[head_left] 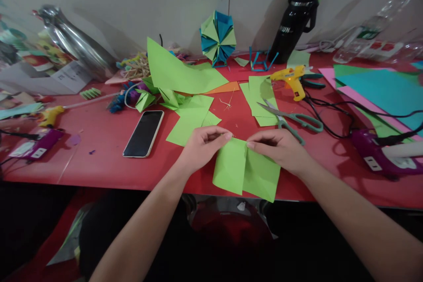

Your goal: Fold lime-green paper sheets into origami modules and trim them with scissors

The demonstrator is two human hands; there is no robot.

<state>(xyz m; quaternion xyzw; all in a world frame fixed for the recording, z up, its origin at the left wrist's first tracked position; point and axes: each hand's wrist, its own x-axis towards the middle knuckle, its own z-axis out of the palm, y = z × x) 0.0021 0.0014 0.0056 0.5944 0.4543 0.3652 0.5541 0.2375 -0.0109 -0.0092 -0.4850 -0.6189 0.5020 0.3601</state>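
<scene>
A light green sheet of paper [262, 175] is held up at the front edge of the red table, its left part folded over with a vertical edge near the middle. My left hand [206, 145] pinches its top left edge between thumb and fingers. With thumb and fingers closed, my right hand [280, 147] grips the top edge right of the fold. Scissors [294, 119] with grey-green handles lie just beyond my right hand. More green paper pieces [191, 119] rest past my left hand, with a phone [144, 134] to their left.
A yellow glue gun [292, 80] with black cables lies right of centre, near a purple power strip [380, 154]. Behind stand a blue-and-green folded paper wheel [218, 37], a black bottle [295, 20] and a metal jug [74, 39]. Coloured sheets [386, 92] are stacked at right.
</scene>
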